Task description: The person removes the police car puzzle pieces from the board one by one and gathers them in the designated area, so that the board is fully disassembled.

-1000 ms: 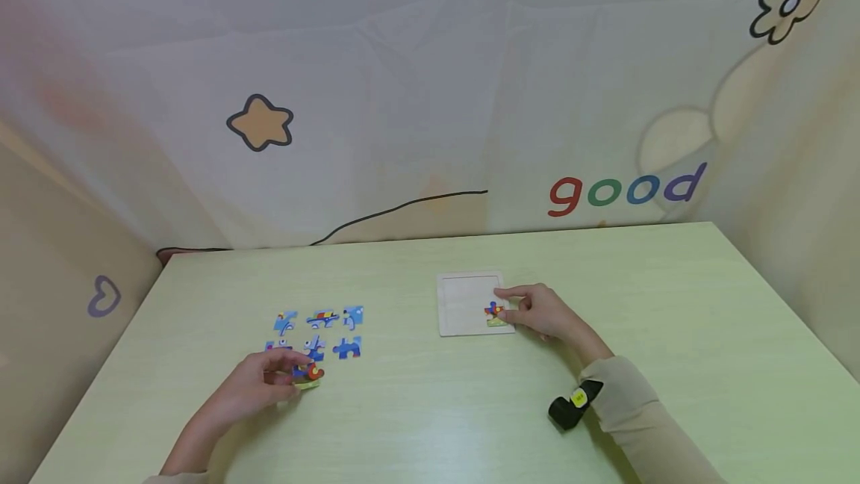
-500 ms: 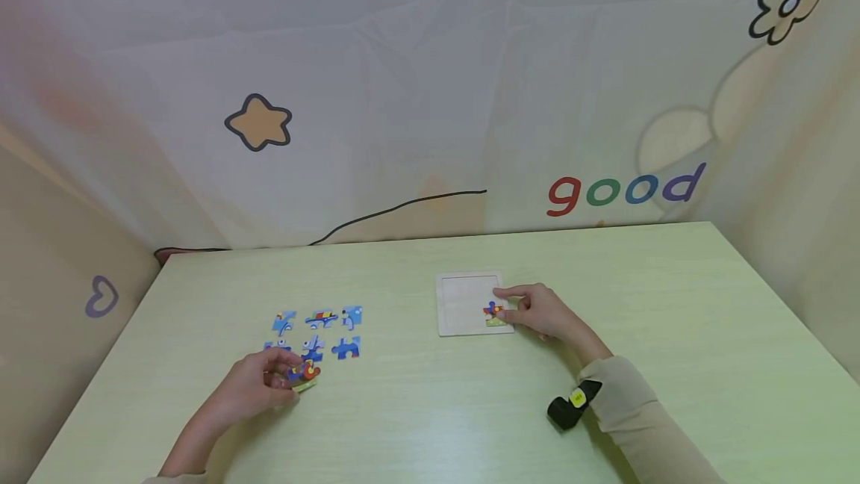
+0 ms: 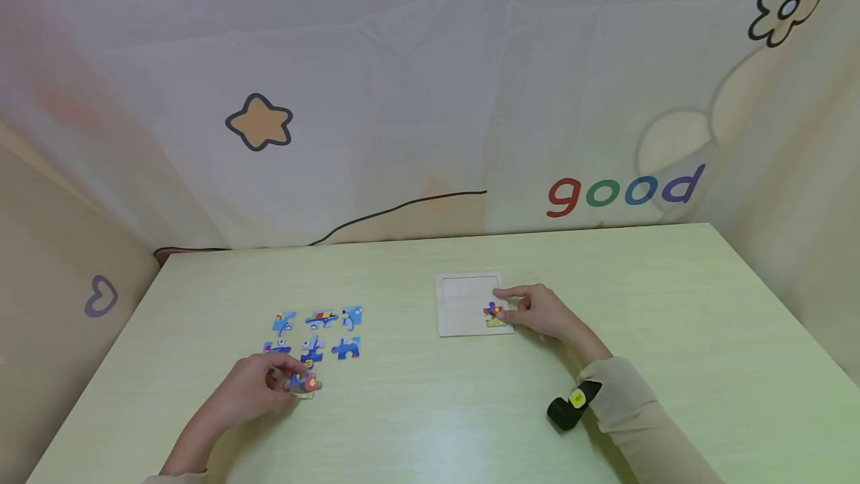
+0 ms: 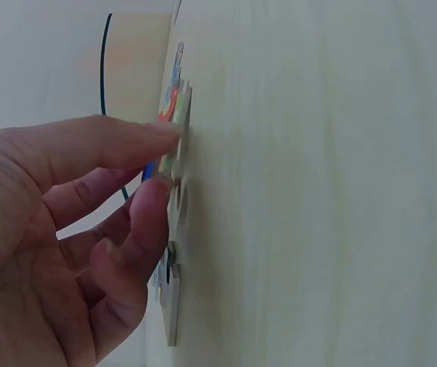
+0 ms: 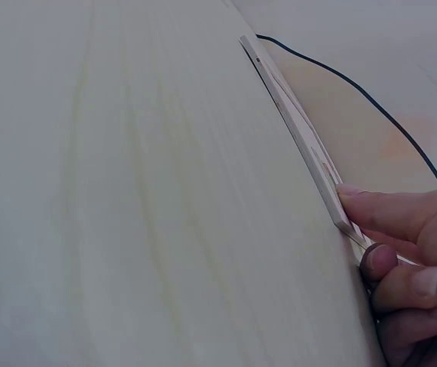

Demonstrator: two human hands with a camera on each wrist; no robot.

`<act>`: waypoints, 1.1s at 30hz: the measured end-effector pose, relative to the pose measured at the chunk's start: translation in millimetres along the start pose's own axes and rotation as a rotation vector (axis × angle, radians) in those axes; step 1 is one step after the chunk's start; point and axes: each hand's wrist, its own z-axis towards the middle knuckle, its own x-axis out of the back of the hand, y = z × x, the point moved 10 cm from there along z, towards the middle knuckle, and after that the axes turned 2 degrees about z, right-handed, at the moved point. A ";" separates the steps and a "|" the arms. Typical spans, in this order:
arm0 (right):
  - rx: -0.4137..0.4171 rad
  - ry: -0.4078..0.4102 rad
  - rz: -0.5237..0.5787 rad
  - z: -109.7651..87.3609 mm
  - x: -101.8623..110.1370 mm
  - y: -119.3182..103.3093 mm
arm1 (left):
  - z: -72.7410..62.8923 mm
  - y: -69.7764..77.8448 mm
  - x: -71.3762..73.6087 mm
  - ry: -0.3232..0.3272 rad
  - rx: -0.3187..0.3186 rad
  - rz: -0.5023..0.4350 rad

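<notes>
Thumb and fingers of my left hand (image 3: 251, 391) pinch a jigsaw piece (image 3: 305, 385) printed in blue and red with a pale green lower edge. In the left wrist view, this held piece (image 4: 167, 162) stands nearly edge-on, partly covered by the fingers. My right hand (image 3: 544, 312) grips the right side of a square, pale puzzle tray (image 3: 463, 301), its thumb pressing near the lower right corner. One jigsaw piece in red, blue and green (image 3: 495, 321) lies in that corner, partly behind the thumb. The right wrist view shows the tray's edge (image 5: 302, 141) low against the table.
Several blue jigsaw pieces (image 3: 346, 348) lie in two rows just beyond my left hand. A black wrist camera (image 3: 567, 413) is strapped at the right sleeve. Behind the table's (image 3: 416, 409) far edge hangs a printed cloth (image 3: 403, 125).
The piece in my left hand has come slightly nearer to me and turned a little between the fingers. My right hand and the tray stay where they were.
</notes>
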 end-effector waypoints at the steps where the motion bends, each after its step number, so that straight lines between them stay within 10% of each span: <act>1: 0.001 0.000 -0.001 0.0 0.0 0.0 | -0.3 0.8 1.1 0.009 0.001 0.015; 14: -0.004 -0.022 0.031 -0.8 -0.2 1.3 | 4.3 18.6 0.5 0.026 -0.067 -0.092; 33: -0.018 -0.105 0.074 -1.3 -3.1 6.0 | 85.8 148.4 -76.6 -0.046 -0.278 -0.223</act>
